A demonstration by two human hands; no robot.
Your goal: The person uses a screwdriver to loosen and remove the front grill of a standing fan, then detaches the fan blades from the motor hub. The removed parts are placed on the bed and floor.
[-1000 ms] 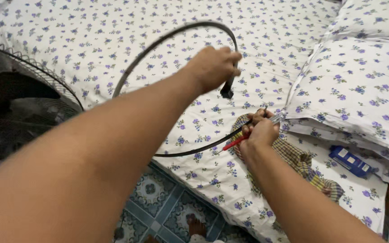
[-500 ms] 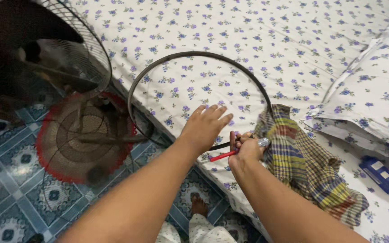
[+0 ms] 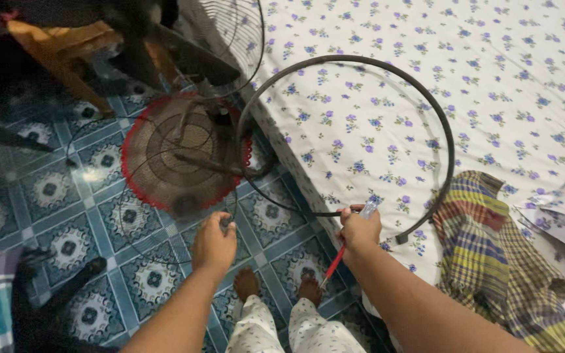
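Now we look down on the bed with its white sheet printed with small purple flowers [image 3: 492, 78], filling the upper right, and the blue patterned tile floor [image 3: 53, 196] on the left. A round wire fan guard with a red rim [image 3: 184, 153] lies flat on the floor beside the bed's edge, and another wire fan cage [image 3: 233, 29] stands above it by some dark furniture. On the sheet rests a thin black plastic hoop, open at one end [image 3: 449, 131], its lower arc reaching the bed's edge. Right of it lies a crumpled yellow, green and red checked cloth [image 3: 485, 255]. We see no packages or labels.

Our right hand [image 3: 359, 230] sits at the bed's edge, fingers closed around a red-handled screwdriver [image 3: 335, 261] and touching the hoop's lower arc. Our left hand [image 3: 214, 243] hangs over the floor, fingers curled around a thin wire of the red-rimmed guard, pinching it lightly. Below, our bare feet [image 3: 246, 284] stand on the tiles.
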